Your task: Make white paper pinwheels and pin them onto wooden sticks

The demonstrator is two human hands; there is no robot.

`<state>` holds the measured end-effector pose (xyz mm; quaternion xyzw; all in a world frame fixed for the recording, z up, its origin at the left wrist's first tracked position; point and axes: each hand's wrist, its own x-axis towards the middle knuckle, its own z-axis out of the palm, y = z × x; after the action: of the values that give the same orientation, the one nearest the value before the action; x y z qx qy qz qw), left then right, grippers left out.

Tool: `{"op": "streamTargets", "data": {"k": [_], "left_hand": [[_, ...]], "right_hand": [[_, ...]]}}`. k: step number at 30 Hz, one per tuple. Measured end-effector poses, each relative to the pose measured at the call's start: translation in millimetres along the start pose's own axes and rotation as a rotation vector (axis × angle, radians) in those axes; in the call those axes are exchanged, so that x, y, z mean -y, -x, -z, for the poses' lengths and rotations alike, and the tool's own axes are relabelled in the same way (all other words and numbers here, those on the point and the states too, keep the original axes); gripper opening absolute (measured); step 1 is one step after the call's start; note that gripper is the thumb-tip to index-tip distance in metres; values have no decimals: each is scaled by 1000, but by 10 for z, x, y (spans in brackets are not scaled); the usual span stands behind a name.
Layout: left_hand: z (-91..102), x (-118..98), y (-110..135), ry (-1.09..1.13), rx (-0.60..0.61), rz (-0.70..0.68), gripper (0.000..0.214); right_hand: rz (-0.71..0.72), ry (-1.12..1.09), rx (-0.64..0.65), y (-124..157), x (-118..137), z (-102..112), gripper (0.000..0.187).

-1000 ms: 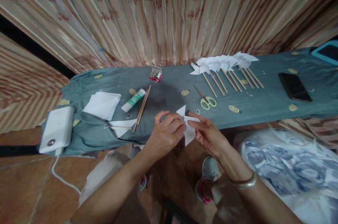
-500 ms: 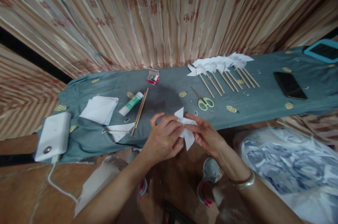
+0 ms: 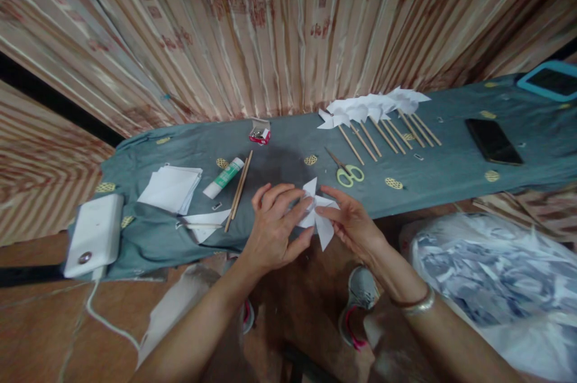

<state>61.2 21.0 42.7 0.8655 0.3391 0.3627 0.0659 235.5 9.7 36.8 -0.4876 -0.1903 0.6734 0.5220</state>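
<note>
Between my hands, just off the table's front edge, is a white paper pinwheel (image 3: 323, 228) with pointed blades. My left hand (image 3: 277, 223) has its fingers on the pinwheel's left side and centre, the thumb reaching below. On the other side, my right hand (image 3: 354, 220) pinches the pinwheel between thumb and fingers. Beyond them lie green-handled scissors (image 3: 349, 174). Left of my hands are loose wooden sticks (image 3: 238, 190), a glue stick (image 3: 223, 178) and a folded white paper piece (image 3: 207, 226) with a thin stick across it.
Finished-looking pinwheels on sticks (image 3: 369, 107) lie in a row at the back. A small red box (image 3: 260, 131), a paper stack (image 3: 171, 189), a white power bank (image 3: 94, 235) with a cable, and a black phone (image 3: 493, 141) rest on the cloth. A plastic bag (image 3: 496, 287) stands at right.
My left fingers have opened out from a tighter grip and shifted slightly over the pinwheel's centre. The right hand keeps its hold on the pinwheel.
</note>
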Motion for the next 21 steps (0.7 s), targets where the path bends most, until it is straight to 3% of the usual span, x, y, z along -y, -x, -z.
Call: {"op": "streamTargets", "data": {"k": [3,6,9,11,15,21], "left_hand": [[-19,59,-6,189,-21,258,48],[-103,92,-11,559,-29,603,55],[-180,85,-31,936,60,865,49],[-188,68,-52,1064,131,983,44],[-136,67,-81,1082,148,1069,39],[-102,179,-74,1021,183,945,30]], "right_hand": [[68,55,-17,-11,-21,8,68],[130,124,-25,-19,-33,21,71],[201,227,-41,-13,-36,28,74],[255,310,-49,-1,-40,28,75],[307,428,-58,26,-51,23,76],[356,554,-58,42,-61,13,74]]}}
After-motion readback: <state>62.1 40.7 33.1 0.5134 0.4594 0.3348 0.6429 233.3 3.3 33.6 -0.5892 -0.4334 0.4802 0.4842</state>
